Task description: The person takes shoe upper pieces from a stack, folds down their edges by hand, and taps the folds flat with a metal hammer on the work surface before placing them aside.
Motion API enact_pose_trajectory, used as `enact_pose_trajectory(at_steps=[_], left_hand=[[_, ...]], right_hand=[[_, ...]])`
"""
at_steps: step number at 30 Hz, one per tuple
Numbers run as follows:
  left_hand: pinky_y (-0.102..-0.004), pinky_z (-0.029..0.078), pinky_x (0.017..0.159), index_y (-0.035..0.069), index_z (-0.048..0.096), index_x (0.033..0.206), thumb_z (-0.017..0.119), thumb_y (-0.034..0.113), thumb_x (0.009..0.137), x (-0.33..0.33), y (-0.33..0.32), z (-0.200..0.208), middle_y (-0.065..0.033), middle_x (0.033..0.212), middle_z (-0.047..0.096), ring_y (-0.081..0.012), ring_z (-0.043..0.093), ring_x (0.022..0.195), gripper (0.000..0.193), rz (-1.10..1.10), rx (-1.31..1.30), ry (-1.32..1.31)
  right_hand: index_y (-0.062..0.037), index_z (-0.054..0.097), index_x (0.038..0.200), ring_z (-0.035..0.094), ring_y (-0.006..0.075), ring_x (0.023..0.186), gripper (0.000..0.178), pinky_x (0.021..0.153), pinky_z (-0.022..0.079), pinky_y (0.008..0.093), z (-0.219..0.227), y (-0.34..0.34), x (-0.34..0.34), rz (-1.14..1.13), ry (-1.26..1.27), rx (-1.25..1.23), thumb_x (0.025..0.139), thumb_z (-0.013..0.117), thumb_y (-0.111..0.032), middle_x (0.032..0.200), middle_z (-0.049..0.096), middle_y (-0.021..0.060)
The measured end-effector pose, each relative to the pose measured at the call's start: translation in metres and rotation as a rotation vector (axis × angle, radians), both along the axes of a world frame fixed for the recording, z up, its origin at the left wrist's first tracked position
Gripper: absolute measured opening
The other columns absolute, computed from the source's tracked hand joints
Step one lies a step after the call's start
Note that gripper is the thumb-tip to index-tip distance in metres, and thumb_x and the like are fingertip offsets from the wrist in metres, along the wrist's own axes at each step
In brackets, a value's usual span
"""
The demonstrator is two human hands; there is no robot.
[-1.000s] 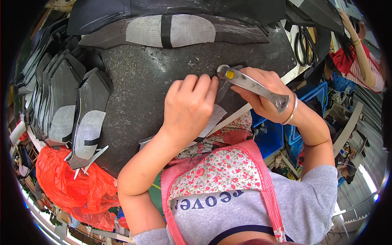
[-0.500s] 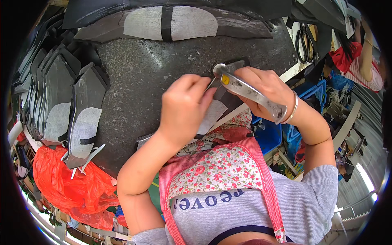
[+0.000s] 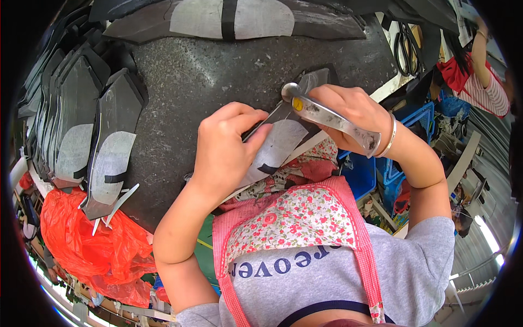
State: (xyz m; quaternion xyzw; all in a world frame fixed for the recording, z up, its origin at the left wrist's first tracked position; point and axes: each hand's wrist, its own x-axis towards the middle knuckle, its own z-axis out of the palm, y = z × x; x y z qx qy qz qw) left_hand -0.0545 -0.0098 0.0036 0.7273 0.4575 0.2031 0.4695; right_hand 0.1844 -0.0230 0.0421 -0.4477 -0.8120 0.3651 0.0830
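Note:
With thumb and fingers together, my left hand [image 3: 223, 147] pinches the far edge of a dark sheet piece [image 3: 280, 143]. That piece has a pale grey-white patch with a short black strip on it, and it lies along the near edge of the table. My right hand [image 3: 354, 117] is closed around a shiny metal hammer [image 3: 332, 118] with a round face, a yellow spot and a long curved flat end. The hammer's round face is at the piece's far edge, just right of my left fingertips. My fingers hide its handle.
Similar dark pieces with pale patches [image 3: 73, 147] stand stacked at the left of the dark table [image 3: 174, 82]. A long curved piece [image 3: 256, 19] lies across the far side. Black-handled scissors [image 3: 406, 49] are at far right, a red plastic bag [image 3: 90, 240] at near left. Another person [image 3: 482, 82] is at right.
My left hand has shifted left along the piece's edge, showing more of the piece and its patch. The hammer stays near the edge in my right hand. The whole view has shifted slightly.

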Motion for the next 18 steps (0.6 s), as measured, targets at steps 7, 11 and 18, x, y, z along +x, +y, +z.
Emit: enact_pose_trajectory(at_steps=[7,11,18], left_hand=[[-0.0368,0.052,0.075,-0.005,0.066,0.092,0.066,0.001,0.070,-0.001,-0.018,-0.001,-0.0121,0.092,0.062,-0.0286,0.060,0.087,0.023,-0.254,0.553,0.189],[-0.0368,0.053,0.073,-0.002,0.068,0.093,0.073,0.000,0.071,-0.010,-0.014,-0.008,-0.0117,0.086,0.063,-0.0272,0.063,0.080,0.022,-0.177,0.464,0.048],[-0.0368,0.052,0.069,-0.001,0.068,0.085,0.076,0.004,0.073,-0.030,-0.030,-0.002,-0.0122,0.081,0.063,-0.0284,0.062,0.074,0.015,-0.066,0.329,0.043]], right_hand=[[0.0028,0.050,0.103,0.061,0.0411,0.077,0.042,0.062,0.049,0.0473,0.002,-0.007,-0.015,-0.005,0.103,0.108,0.068,0.070,-0.008,0.086,0.058,0.0193],[0.0029,0.048,0.099,0.061,0.0423,0.077,0.037,0.063,0.049,0.0481,0.006,-0.010,-0.024,0.082,-0.059,-0.094,0.072,0.069,-0.012,0.085,0.058,0.0208],[0.0010,0.056,0.106,0.061,0.0387,0.074,0.035,0.061,0.050,0.0427,0.003,-0.019,-0.026,-0.003,-0.010,-0.016,0.074,0.069,-0.001,0.086,0.059,0.0169]])
